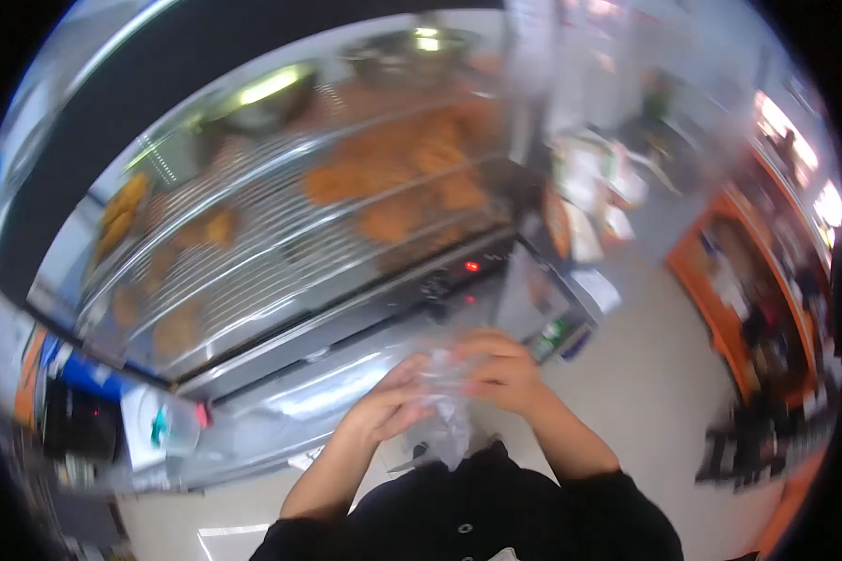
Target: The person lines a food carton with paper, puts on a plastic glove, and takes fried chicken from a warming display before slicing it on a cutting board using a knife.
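Observation:
A clear plastic bag (451,421) hangs between my two hands, in front of my black shirt. My left hand (393,402) has its fingers closed on the bag's left side near the top. On the right side, my right hand (500,372) pinches the bag's upper edge. Motion blurs the fingertips and the bag's mouth. Just beyond my hands runs the metal front ledge (332,388) of a heated display case, whose wire rack (271,215) bears several orange-brown fried pieces (393,187).
Left on the ledge is a clear container (180,428) beside a pink item. Papers and packets (585,187) lie right of the case. An orange shelf unit (720,290) stands at the right, with dark items (748,444) near its base.

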Tool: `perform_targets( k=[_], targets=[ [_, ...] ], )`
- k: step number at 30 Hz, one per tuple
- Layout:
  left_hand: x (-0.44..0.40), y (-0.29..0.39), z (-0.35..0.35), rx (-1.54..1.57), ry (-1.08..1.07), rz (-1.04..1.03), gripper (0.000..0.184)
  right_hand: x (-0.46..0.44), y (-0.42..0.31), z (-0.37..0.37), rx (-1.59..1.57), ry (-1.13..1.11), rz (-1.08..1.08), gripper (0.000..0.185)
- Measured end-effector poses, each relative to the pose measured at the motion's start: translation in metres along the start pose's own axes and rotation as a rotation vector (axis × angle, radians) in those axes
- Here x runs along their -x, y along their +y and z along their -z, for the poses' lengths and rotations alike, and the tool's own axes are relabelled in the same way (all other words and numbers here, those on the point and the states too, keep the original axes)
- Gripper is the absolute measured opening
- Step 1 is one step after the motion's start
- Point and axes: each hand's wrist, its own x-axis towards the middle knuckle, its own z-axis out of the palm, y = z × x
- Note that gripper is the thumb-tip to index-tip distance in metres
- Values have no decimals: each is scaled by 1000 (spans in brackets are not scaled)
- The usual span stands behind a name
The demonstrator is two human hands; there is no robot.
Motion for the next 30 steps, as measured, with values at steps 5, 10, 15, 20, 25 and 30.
perform_targets(
  k=[5, 10, 15, 20, 25, 30],
  targets=[
    [-8, -1, -7, -33, -53, -325, 40, 12, -8, 27, -258, -86, -87, 30],
    [-3, 3, -52, -1268, -129, -912, 23, 4, 1, 31, -331, -47, -119, 25],
    [20, -9, -37, -30, -282, -625, 33, -37, 6, 36, -247, -660, -122, 21],
    [22, 8, -29, 129, -402, -610, 21, -64, 5, 21, -596, -699, -157, 28],
    [18, 23, -40, -771, -380, 96, 30, -58, 9, 26, -744, -775, -139, 23],
    [-26, 10, -87, -722, -759, -303, 42, -25, 27, 23, -834, -687, -453, 21]
  ],
)
